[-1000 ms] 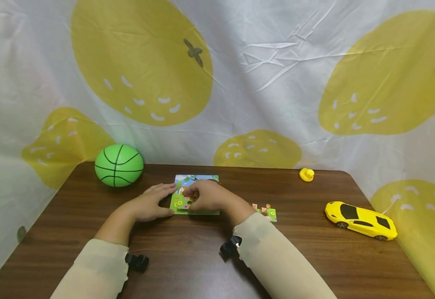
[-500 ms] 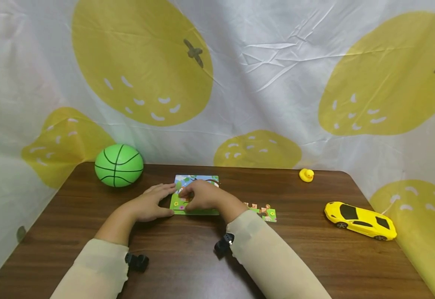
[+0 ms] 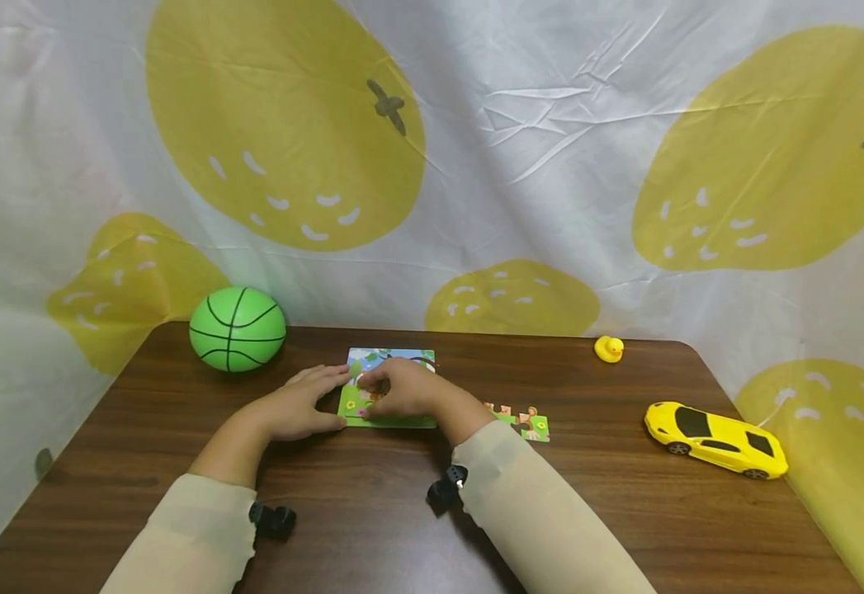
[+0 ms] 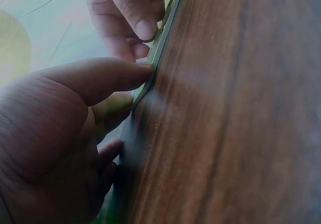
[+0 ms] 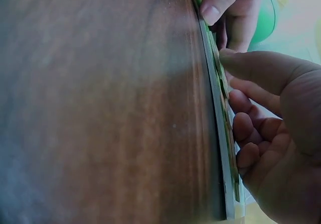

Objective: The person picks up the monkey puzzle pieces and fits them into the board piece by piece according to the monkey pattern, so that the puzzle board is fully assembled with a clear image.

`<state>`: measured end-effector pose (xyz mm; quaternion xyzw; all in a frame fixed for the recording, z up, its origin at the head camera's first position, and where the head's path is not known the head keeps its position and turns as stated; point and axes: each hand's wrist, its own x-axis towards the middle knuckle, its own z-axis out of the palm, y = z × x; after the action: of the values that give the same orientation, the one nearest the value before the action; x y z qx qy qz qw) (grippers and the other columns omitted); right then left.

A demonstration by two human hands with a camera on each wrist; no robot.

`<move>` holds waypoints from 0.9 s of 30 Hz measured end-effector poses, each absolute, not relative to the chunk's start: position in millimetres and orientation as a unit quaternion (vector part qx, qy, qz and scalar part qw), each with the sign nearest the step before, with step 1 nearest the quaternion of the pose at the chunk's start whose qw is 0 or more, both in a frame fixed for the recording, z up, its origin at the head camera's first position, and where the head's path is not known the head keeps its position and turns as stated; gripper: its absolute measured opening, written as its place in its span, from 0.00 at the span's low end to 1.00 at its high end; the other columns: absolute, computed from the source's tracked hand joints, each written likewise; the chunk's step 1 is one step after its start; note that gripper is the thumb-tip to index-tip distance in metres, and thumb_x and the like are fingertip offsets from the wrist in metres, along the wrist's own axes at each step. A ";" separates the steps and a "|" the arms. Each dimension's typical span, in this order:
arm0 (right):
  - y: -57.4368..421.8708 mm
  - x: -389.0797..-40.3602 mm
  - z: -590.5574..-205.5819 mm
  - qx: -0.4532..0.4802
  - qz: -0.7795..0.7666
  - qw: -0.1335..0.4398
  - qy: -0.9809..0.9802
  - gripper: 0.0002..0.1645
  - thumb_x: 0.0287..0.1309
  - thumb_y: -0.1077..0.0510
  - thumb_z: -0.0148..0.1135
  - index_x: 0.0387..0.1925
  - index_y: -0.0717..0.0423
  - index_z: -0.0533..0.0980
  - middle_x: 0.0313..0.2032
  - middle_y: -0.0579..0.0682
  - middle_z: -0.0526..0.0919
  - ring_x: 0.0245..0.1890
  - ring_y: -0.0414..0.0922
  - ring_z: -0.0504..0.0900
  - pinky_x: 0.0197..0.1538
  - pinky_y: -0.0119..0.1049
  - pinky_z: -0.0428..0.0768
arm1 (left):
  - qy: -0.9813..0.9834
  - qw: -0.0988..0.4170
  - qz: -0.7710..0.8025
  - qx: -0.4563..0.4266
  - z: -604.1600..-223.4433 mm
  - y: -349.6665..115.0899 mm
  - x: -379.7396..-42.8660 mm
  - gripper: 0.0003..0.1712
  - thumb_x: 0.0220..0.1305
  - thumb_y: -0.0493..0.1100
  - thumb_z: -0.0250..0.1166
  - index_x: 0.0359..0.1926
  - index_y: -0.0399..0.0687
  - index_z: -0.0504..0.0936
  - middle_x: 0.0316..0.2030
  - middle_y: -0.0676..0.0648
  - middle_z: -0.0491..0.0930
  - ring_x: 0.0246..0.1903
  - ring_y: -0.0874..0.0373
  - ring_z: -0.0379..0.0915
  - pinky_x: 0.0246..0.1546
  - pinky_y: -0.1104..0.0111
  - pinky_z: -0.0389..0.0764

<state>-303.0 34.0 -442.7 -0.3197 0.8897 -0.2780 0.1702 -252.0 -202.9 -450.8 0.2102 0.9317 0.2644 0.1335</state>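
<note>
A jigsaw puzzle board [image 3: 402,421], with blue sky at its far side and green grass in front, lies flat near the table's back. My left hand [image 3: 298,406] touches its left side: extended fingertips at the edge, thumb [image 4: 135,72] at the front corner. Over the board, my right hand [image 3: 409,389] pinches a small puzzle piece [image 3: 369,397] between thumb and index finger, close to the picture's lower left. Its other fingers [image 5: 246,128] are curled close above the board, and the hand hides much of the picture. Several joined puzzle pieces [image 3: 538,426] lie right of the board, partly behind the right wrist.
A green toy basketball [image 3: 237,330] sits at the back left. On the right are a small yellow rubber duck [image 3: 609,349] near the back edge and a yellow toy car [image 3: 716,438]. A white curtain [image 3: 528,190] with yellow fruit hangs behind the brown table [image 3: 372,520].
My right hand has shifted slightly left over the board with the puzzle piece, then stayed almost still. More of the loose pieces shows beside the wrist. My left hand has not moved.
</note>
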 end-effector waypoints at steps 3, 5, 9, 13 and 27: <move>34.2 -302.4 -442.7 -0.315 -0.277 0.173 0.891 0.35 0.56 0.49 0.82 0.64 0.53 0.84 0.56 0.47 0.92 0.55 0.43 0.88 0.61 0.38 0.86 | 0.931 0.134 0.266 0.210 -450.8 -202.4 -252.2 0.48 0.71 0.56 0.69 0.83 0.44 0.63 0.85 0.41 0.57 0.84 0.29 0.42 0.81 0.30 0.48; 33.8 -302.2 -442.3 -0.313 -0.274 0.175 0.892 0.34 0.56 0.50 0.82 0.64 0.53 0.84 0.56 0.48 0.92 0.55 0.43 0.88 0.61 0.38 0.86 | 0.931 0.135 0.265 0.210 -450.8 -202.4 -252.4 0.48 0.71 0.56 0.69 0.83 0.44 0.62 0.85 0.41 0.56 0.84 0.29 0.42 0.81 0.30 0.48; 32.8 -301.5 -440.0 -0.314 -0.266 0.183 0.893 0.33 0.57 0.51 0.81 0.64 0.54 0.84 0.56 0.48 0.92 0.56 0.44 0.89 0.61 0.38 0.86 | 0.932 0.137 0.263 0.207 -451.1 -202.3 -253.2 0.48 0.70 0.57 0.69 0.83 0.45 0.62 0.85 0.42 0.56 0.84 0.29 0.41 0.81 0.30 0.48; 31.8 -301.0 -438.2 -0.317 -0.256 0.188 0.894 0.32 0.59 0.51 0.80 0.64 0.53 0.84 0.54 0.48 0.92 0.53 0.43 0.89 0.59 0.36 0.86 | 0.932 0.137 0.264 0.206 -451.1 -202.1 -253.0 0.48 0.70 0.57 0.69 0.83 0.45 0.62 0.85 0.42 0.56 0.85 0.29 0.41 0.81 0.30 0.47; 31.1 -298.8 -433.0 -0.324 -0.230 0.190 0.898 0.29 0.64 0.54 0.75 0.66 0.54 0.83 0.55 0.49 0.91 0.55 0.44 0.88 0.61 0.39 0.86 | 0.932 0.125 0.264 0.213 -451.0 -202.5 -252.5 0.47 0.69 0.55 0.69 0.82 0.42 0.64 0.84 0.41 0.58 0.84 0.29 0.44 0.82 0.31 0.48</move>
<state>-298.8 31.1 -433.0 -0.3236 0.8981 -0.2295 0.1895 -252.5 -202.5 -451.0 0.2133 0.9322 0.2644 0.1251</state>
